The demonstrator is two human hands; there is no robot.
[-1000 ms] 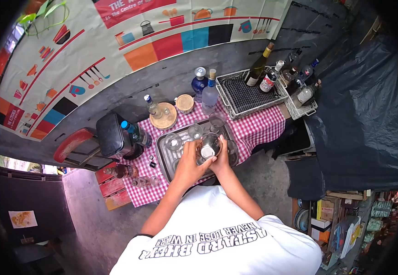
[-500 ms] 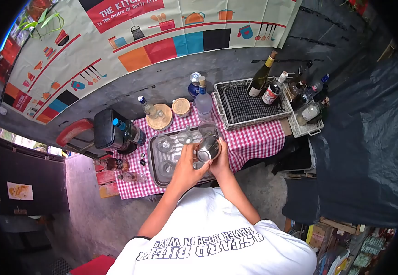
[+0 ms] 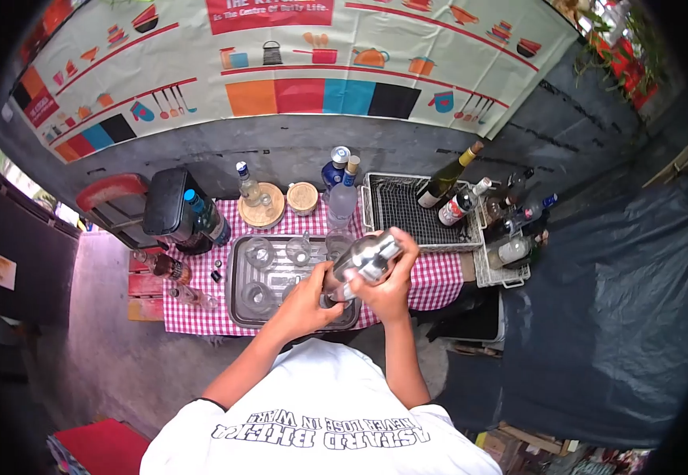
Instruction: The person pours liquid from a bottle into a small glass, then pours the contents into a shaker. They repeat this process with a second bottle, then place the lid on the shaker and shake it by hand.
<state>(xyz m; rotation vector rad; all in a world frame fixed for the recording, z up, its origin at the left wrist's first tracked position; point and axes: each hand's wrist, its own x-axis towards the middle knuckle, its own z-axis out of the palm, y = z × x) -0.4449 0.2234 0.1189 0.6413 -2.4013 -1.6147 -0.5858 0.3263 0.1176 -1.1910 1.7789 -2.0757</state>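
Cocktail shaker [image 3: 366, 261]: one, metal, tilted with its upper end to the right, over the right side of the serving tray [image 3: 233, 289].
Left hand [image 3: 310, 302]: partly closed, gripping the shaker's lower end.
Right hand [image 3: 388, 291]: fingers curled around the upper part, keeping hold of it.
Slip risk: smooth metal could slide free if either grip loosens at this tilt.
Leak risk: a poorly seated top could let out any contents; blur hides the join.
Knock risk: a low swing could strike the drinking glasses [image 3: 260, 253] just below.
Glass count: at least four on the tray; the hands hide part of it.
Wire baskets: two, the larger [image 3: 423, 247] holding two bottles [image 3: 439, 187], the smaller [image 3: 510, 279] several, too overlapped to count.
Behind the tray: one blue bottle [image 3: 331, 175], one frosted bottle [image 3: 342, 206].
Table left: one blue-capped bottle [image 3: 209, 222].
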